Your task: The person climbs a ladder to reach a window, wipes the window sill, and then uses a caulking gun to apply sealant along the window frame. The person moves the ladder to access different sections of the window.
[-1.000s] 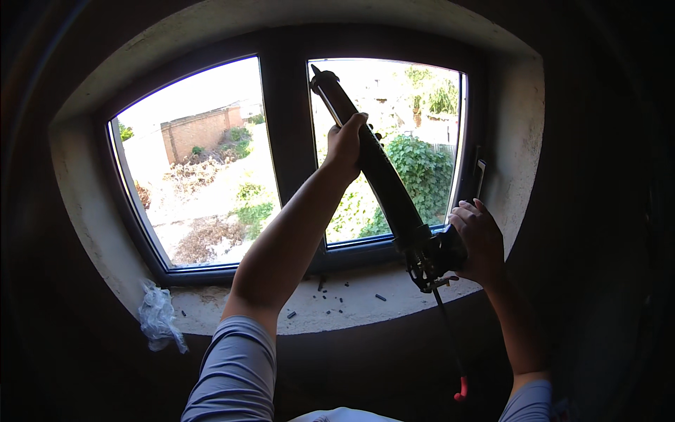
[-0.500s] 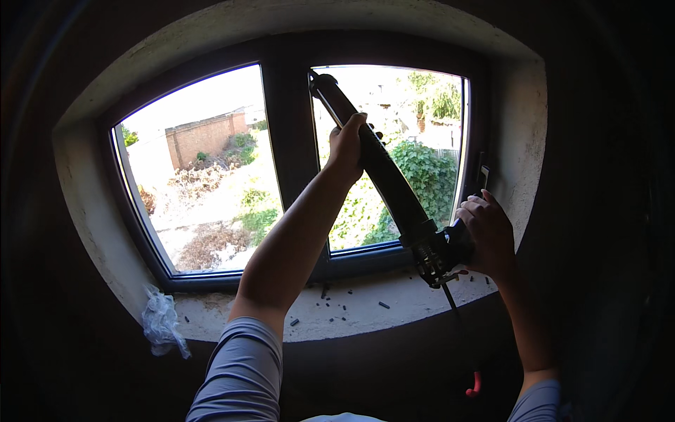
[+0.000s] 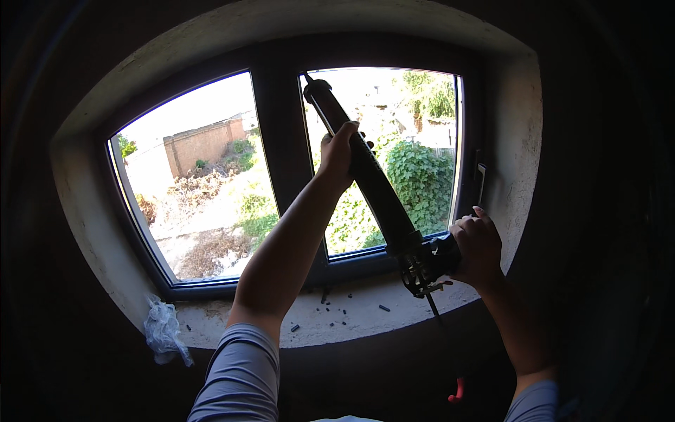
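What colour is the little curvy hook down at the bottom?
Red. The small, curved red hook shows best in the head view.

The caulking gun (image 3: 380, 193) in the person's hands (image 3: 340, 151) (image 3: 479, 246) is black, its hook (image 3: 458, 391) below them red, the sleeves (image 3: 239, 369) behind them grey, the foliage (image 3: 420, 174) beyond green.

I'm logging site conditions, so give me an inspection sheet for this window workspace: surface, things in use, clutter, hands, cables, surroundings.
Surface: pale, rough-looking sill
Things in use: dark caulking gun, held at a tilt; red curved piece below it
Clutter: small dark bits on the sill; crumpled clear plastic at its left end
Hands: left hand around the barrel; right hand at the handle end
Cables: nothing seen
Surroundings: dark-framed window; reddish-brown wall and green foliage outside
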### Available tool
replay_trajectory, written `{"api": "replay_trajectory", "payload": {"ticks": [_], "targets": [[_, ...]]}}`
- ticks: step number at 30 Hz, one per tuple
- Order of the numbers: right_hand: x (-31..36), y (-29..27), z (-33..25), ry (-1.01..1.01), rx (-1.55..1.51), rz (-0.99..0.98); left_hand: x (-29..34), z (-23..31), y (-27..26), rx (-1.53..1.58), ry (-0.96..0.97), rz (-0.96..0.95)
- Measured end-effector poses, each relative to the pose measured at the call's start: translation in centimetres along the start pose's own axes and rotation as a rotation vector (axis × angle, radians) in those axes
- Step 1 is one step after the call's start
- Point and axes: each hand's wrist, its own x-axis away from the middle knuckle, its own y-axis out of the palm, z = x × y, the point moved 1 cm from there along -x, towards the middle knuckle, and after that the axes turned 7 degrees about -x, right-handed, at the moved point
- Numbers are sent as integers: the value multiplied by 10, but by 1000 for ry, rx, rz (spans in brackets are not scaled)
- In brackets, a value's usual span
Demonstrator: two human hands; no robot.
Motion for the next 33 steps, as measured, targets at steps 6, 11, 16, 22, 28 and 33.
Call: {"api": "replay_trajectory", "payload": {"ticks": [6, 11, 16, 22, 28, 33], "targets": [[18, 13, -9, 45, 25, 37, -4, -5, 1, -61, -27, -42], [27, 17, -11, 73, 59, 65, -5, -9, 10, -74, -20, -65], [36, 17, -7, 87, 98, 105, -9, -16, 23, -78, -30, -87], [50, 12, 4, 99, 135, 127, -16, -28, 47, -100, -39, -139], [70, 5, 24, 159, 150, 104, -24, -41, 81, -93, -73, -176], [87, 0, 42, 181, 185, 99, -36, -55, 108, -110, -85, -204]]}}
